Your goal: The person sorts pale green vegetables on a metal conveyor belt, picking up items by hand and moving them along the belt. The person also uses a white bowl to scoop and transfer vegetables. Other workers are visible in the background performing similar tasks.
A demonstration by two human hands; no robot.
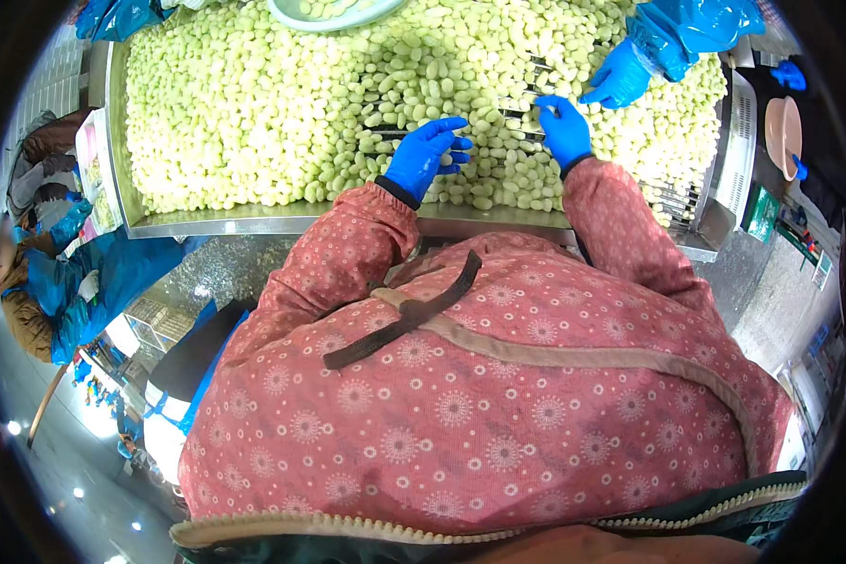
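Note:
A thick layer of pale green oval fruits (240, 120) covers a metal sorting table (254, 224) in front of me. My left hand (423, 158), in a blue glove, is held low over the fruits near the front edge, fingers apart and nothing visible in them. To its right, my right hand (566, 132), gloved alike, reaches down with bent fingers beside a gap where dark slats (518, 113) show. Its fingertips are close together; whether a fruit is between them is unclear. Darker green fruits (423, 77) lie in shadow beyond my left hand.
A co-worker's blue-gloved hand (619, 76) works close beyond my right hand. A pale bowl (338, 21) holding fruits rests at the far side. At left stands a person in a blue plastic apron (113, 282). A pinkish basin (782, 137) is at far right.

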